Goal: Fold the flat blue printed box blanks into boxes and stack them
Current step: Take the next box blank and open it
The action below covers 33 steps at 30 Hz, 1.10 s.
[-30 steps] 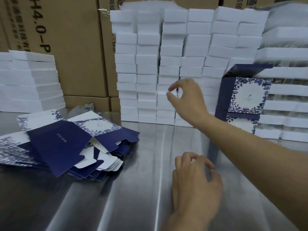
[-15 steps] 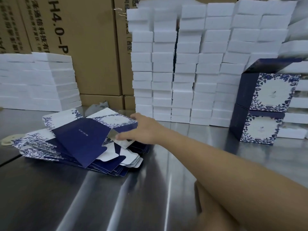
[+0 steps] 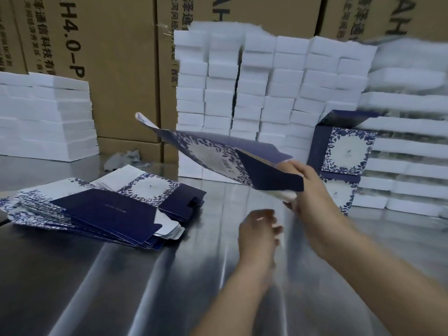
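stacked white foam blocks point(image 3: 266, 105) and brown cartons point(image 3: 116, 69) line the back of a steel table point(image 3: 121, 287).

The right hand point(image 3: 308, 187), which half a second ago lay on the pile of blanks point(image 3: 97, 209), now grips one blank point(image 3: 218, 156) by its dark blue end and holds it tilted in the air above the bench point(image 3: 121, 287). The left hand point(image 3: 257, 236) has risen off the bench and is now just below the blank, blurred and holding nothing.
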Tool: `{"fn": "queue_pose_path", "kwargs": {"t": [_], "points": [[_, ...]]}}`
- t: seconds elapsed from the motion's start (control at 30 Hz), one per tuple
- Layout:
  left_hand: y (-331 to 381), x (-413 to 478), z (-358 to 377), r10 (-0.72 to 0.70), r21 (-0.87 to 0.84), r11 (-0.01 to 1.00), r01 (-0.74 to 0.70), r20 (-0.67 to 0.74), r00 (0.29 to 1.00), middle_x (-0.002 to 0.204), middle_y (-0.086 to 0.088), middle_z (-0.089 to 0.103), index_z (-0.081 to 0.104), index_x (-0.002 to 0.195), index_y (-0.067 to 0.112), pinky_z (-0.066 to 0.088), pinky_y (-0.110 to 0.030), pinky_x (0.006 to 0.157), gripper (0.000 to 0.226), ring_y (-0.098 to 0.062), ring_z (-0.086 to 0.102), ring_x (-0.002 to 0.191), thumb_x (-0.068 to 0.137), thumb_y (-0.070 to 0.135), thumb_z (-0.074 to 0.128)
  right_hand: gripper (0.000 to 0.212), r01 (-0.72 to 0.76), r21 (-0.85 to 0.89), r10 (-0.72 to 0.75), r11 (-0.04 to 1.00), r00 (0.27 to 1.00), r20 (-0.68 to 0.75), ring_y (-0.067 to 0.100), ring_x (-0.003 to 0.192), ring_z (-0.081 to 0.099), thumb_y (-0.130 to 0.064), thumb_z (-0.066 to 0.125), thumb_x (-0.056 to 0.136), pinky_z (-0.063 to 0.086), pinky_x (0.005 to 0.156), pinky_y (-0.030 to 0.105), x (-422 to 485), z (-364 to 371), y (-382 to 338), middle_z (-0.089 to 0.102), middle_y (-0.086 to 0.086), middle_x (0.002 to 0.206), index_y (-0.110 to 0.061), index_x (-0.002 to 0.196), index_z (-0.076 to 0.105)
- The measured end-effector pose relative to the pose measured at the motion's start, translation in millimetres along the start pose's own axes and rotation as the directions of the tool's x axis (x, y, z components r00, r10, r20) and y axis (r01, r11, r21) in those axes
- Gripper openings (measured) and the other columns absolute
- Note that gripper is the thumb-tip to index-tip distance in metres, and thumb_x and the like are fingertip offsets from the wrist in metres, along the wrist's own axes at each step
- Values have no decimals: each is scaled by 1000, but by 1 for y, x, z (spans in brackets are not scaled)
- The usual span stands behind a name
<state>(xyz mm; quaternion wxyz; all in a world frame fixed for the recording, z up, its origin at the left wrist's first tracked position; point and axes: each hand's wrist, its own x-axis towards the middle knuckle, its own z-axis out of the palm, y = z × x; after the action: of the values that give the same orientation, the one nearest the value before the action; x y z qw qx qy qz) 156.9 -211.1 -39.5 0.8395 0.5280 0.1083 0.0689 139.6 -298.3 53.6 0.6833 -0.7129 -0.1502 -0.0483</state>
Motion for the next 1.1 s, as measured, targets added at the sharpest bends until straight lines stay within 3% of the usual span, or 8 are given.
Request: {"fn": "queue_pose_path", "kwargs": {"t": [0.2, 0.33, 0.47, 0.57, 0.73, 0.83, 0.97, 1.1], "points": [[25, -37, -13, 53, -425, 905, -24, 58, 997, 113, -13, 76, 74, 116, 15, 53, -38, 84, 53, -34, 72, 93, 98, 60, 54, 91, 86, -39, -90, 996, 987, -133, -9, 111, 63, -68, 90, 62, 48, 92, 21, -53, -53, 52, 59, -21, 129, -54, 140, 45], [31, -49, -14, 112, -433, 901, -18, 194, 974, 72, -10, 67, 72, 77, 7, 50, -21, 51, 67, -20, 65, 57, 57, 69, 88, 96, 88, -119, -98, 989, 992, -82, -10, 113, 62, -68, 86, 56, 53, 103, 29, -57, -61, 69, 64, -27, 127, -53, 142, 47], [42, -48, -21, 196, -436, 894, -100, 183, 963, 97, -6, 81, 86, 91, 22, 60, -32, 57, 85, -25, 78, 76, 90, 88, 33, 102, 83, -177, -106, 981, 986, -127, 7, 128, 58, -79, 83, 53, 48, 113, 45, -53, -64, 66, 56, -14, 139, -56, 144, 44], [45, -47, -22, 222, -360, 921, -152, 162, 961, 88, -4, 83, 87, 78, 26, 61, -32, 54, 90, -22, 80, 71, 97, 83, 20, 103, 68, -245, -93, 967, 991, -94, 11, 135, 53, -83, 79, 53, 45, 115, 46, -53, -69, 65, 51, -13, 144, -56, 146, 43], [49, -46, -21, 194, -310, 939, -148, 122, 973, 118, -6, 79, 84, 107, 28, 60, -39, 62, 83, -29, 79, 85, 78, 97, 48, 75, 28, -156, -12, 987, 995, 101, 1, 121, 64, -76, 78, 63, 52, 105, 32, -50, -82, 52, 69, -23, 126, -58, 133, 58], [52, -48, -18, 218, -234, 952, -196, 72, 973, 124, -3, 78, 80, 120, 30, 61, -49, 87, 84, -29, 78, 103, 76, 96, 55, 54, -78, -17, 80, 997, 976, 205, 16, 112, 70, -66, 73, 74, 58, 93, 34, -47, -90, 37, 75, -10, 122, -47, 124, 72], [54, -50, -10, 315, -39, 948, -316, -7, 949, 132, 6, 74, 67, 139, 37, 55, -50, 107, 96, -22, 73, 119, 64, 97, 64, 59, -337, 316, 138, 887, 846, 516, 29, 101, 69, -51, 87, 71, 58, 91, 50, -44, -115, 25, 72, 13, 112, -19, 120, 77], [47, -48, -5, 455, 226, 879, -420, -130, 881, 139, 13, 64, 41, 146, 47, 48, -45, 113, 105, -12, 64, 124, 57, 100, 56, 64, -375, 270, 127, 887, 760, 637, 27, 105, 71, -65, 78, 76, 56, 100, 47, -42, -121, 25, 74, 9, 125, -21, 123, 78]]}}
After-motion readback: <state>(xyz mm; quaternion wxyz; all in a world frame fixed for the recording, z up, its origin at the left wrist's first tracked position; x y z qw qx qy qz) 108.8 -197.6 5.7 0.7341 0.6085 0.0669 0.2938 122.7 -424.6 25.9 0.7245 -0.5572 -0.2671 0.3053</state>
